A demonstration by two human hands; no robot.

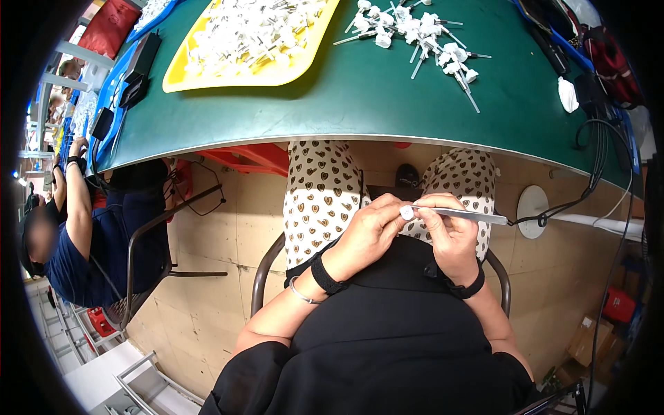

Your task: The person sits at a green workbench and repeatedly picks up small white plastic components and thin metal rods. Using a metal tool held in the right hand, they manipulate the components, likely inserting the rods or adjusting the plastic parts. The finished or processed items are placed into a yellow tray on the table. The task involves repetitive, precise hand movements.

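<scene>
My left hand (374, 232) pinches a small white plastic cap-like piece (407, 212) above my lap. Close against it, my right hand (453, 238) grips a slim, flat silver metal tool (477, 216), its narrow end pointing left at the white piece. The fingers of both hands nearly meet, and they partly hide the piece and the tool's tip. On the green table (277, 114) ahead lies a loose pile of white pump heads with thin clear tubes (429, 34). A yellow tray (228, 83) to its left is heaped with similar white parts.
The table's near edge curves just beyond my knees. Black cables (600, 162) hang at the right, near a small white object (568, 94). A black box-like device (140, 62) sits at the table's left end. Another person (114, 228) sits on a chair to my left.
</scene>
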